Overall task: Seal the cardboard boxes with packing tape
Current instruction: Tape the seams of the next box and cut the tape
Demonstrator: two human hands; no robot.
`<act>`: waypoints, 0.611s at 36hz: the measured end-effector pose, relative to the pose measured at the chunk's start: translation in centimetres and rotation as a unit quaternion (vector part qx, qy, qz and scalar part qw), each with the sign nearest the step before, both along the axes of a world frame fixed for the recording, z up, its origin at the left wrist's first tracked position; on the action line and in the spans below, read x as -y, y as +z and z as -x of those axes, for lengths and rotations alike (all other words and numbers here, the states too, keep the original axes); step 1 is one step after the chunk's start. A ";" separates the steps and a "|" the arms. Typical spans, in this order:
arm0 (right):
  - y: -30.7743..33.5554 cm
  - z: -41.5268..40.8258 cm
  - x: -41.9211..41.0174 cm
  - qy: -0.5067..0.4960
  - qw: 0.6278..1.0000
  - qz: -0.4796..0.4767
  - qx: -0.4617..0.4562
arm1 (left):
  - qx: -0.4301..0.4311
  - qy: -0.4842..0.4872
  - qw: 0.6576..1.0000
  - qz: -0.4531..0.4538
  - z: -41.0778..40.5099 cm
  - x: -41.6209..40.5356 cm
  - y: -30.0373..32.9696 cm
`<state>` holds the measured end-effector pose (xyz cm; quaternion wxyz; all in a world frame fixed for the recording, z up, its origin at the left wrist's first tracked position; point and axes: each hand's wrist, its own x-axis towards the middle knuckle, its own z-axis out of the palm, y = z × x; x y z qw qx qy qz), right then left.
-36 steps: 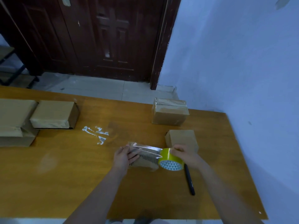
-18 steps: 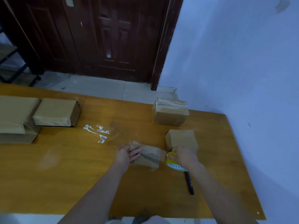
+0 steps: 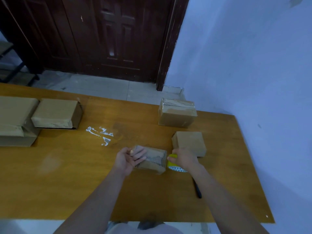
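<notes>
Looking down through the head camera, I saw the small cardboard box [image 3: 152, 159] lying on the wooden table [image 3: 67, 174], near the middle and slightly right. The left hand [image 3: 129, 158] rested against the box's left end with its fingers [image 3: 139, 155] laid fairly straight across the top, pressing rather than clutching. The right hand [image 3: 183, 159] was curled over the yellow roll of packing tape [image 3: 173, 164], grasping it just beside the box's right end, low by the table surface. A black pen [image 3: 197, 188] lay on the table near the right forearm. Just beyond the right hand stood a plain cardboard box [image 3: 190, 143], and farther off, near the table's far edge, sat a taped box [image 3: 177, 113]. On the far left I saw an open-ended carton [image 3: 55, 114] beside a larger stack of cartons [image 3: 15, 120]. Some white scraps [image 3: 101, 135] were stuck to the tabletop between the two groups. A dark wooden door [image 3: 104, 36] stood beyond the table.
</notes>
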<state>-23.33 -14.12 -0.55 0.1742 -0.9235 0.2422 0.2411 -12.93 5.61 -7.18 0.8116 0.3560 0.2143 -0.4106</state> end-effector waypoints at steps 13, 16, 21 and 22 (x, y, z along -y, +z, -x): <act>-1.0 -1.1 -0.2 0.012 1.000 0.003 -0.019 | -0.020 0.014 1.000 0.000 0.0 -0.1 0.0; -1.3 -1.3 -0.2 0.008 1.000 0.000 -0.026 | -0.013 0.015 1.000 -0.006 0.1 0.0 0.3; -1.6 -1.7 -0.2 0.012 0.999 0.011 -0.038 | 0.066 0.042 0.989 -0.124 0.4 -0.1 0.5; -1.6 -1.8 -0.2 0.015 0.999 0.014 -0.041 | 0.102 0.044 0.980 -0.168 0.5 -0.4 0.5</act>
